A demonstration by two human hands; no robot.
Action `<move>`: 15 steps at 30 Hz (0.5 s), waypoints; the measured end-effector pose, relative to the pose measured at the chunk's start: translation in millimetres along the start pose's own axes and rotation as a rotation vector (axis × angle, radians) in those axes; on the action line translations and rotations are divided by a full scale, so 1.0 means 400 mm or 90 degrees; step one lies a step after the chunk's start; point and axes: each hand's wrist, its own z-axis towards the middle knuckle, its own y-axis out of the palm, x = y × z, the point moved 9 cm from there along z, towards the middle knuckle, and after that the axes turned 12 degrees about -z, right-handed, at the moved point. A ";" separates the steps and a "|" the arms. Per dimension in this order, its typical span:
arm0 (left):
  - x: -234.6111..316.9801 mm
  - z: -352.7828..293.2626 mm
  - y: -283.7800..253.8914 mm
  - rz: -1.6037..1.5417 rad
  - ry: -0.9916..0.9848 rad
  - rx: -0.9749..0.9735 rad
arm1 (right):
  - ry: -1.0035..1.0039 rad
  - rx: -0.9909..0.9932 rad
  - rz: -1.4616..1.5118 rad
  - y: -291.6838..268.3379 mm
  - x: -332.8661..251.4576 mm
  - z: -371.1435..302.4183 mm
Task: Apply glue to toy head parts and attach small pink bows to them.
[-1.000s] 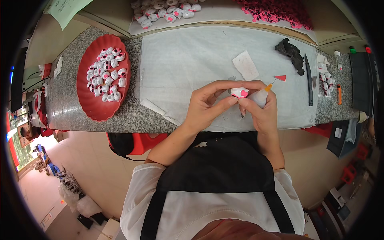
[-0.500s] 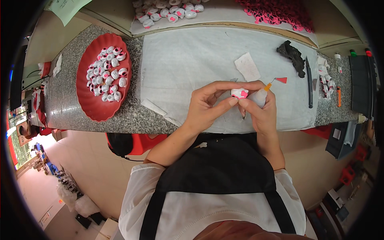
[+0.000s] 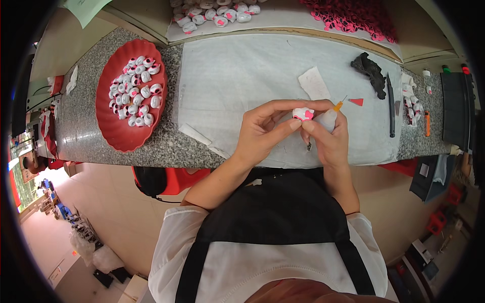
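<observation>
My left hand (image 3: 265, 130) pinches a small white piece with pink patches (image 3: 303, 114) between thumb and fingers above the white cloth (image 3: 242, 86). My right hand (image 3: 328, 139) touches the same piece from the right and also grips a small white squeeze bottle with an orange nozzle (image 3: 331, 115); a thin dark tool tip (image 3: 308, 147) sticks out below its fingers. Both hands meet over the near edge of the speckled stone counter (image 3: 91, 126).
A red dish (image 3: 113, 134) with several white-and-pink pieces sits at left. More such pieces (image 3: 214, 12) and a heap of pink parts (image 3: 353, 17) lie on the back shelf. A dark lump (image 3: 371, 70), a long dark tool (image 3: 390, 103), a paper scrap (image 3: 314, 83) lie at right.
</observation>
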 end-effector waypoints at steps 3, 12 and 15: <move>0.017 -0.002 -0.004 0.002 0.039 0.017 | 0.013 -0.022 0.012 0.013 0.003 0.004; 0.080 -0.017 0.033 0.077 0.139 -0.049 | -0.010 0.029 -0.021 -0.002 -0.003 -0.019; 0.062 -0.036 0.028 0.046 0.055 -0.027 | -0.029 0.029 -0.028 0.012 -0.007 -0.025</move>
